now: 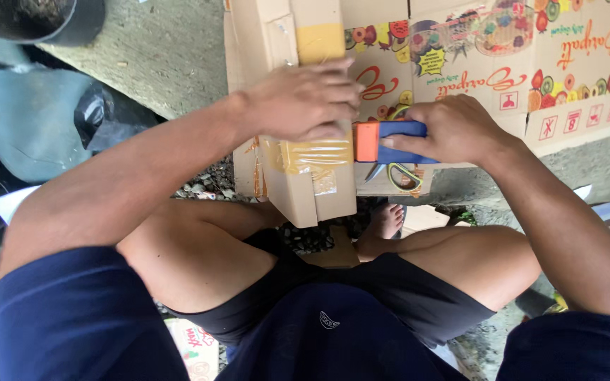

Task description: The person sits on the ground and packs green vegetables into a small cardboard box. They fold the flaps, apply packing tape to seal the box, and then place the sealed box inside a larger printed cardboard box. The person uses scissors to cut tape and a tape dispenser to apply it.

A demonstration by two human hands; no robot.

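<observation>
The left hand (305, 99) lies flat, fingers spread and bent, pressing on the top of a cardboard box (298, 183) right at a strip of glossy yellowish tape (315, 152); it clamps nothing, only bears down. The right hand (453, 130) is closed around a tape dispenser (390, 141), a blue body with an orange end, held against the box edge just beside the left fingertips. With the dispenser's toothed end so near those fingers, a slip could nick them, and a pull at a slant could wrinkle the tape or let it lift off the dusty board. The box rests at the edge of a rough concrete slab (171, 56), overhanging the person's knees, so a hard push could tip it. A second, printed box (566, 63) with bright fruit pictures lies behind. Scissors (400, 176) with yellow-green handles lie beneath the dispenser.
</observation>
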